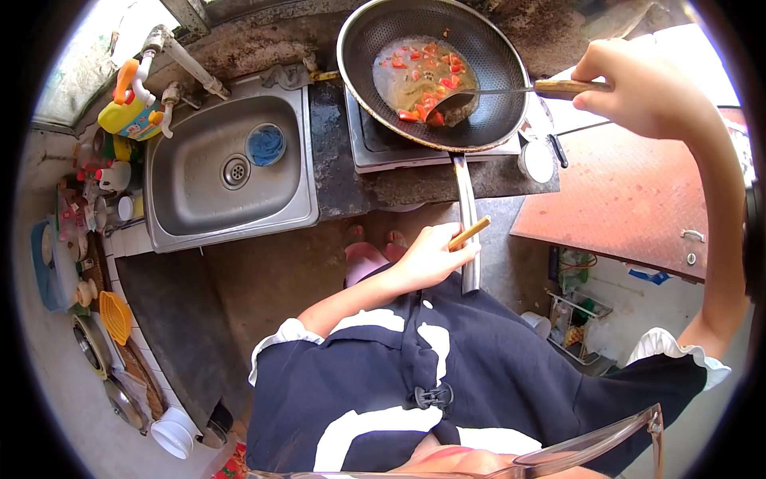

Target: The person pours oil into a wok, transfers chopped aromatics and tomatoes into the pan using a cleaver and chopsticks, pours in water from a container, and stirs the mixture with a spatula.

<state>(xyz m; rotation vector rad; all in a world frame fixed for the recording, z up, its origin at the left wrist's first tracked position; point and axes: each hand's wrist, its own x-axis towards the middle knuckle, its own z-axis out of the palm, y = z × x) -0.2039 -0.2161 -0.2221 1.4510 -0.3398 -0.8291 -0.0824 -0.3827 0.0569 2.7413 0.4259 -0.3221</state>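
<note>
My right hand (638, 89) is closed around the wooden handle of a metal ladle (511, 90). Its bowl end rests in the food inside the wok (499, 60). Chopped red pieces (431, 56), perhaps tomato, lie there in a cloudy, brownish liquid. The wok sits over a stove (367, 152), and its long metal handle (465, 188) points towards my body. Beside that handle, my left hand (435, 257) is closed on a light wooden stick (469, 233) that crosses over it. The fingers seem to touch the wok handle too, though their undersides are hidden.
Left of the stove is a steel sink (307, 180) with a cup holding something blue (266, 144). A yellow bottle (128, 120) stands by the tap. On the right are a white cup (536, 162), a black-handled knife (558, 150) and a reddish tabletop (614, 199).
</note>
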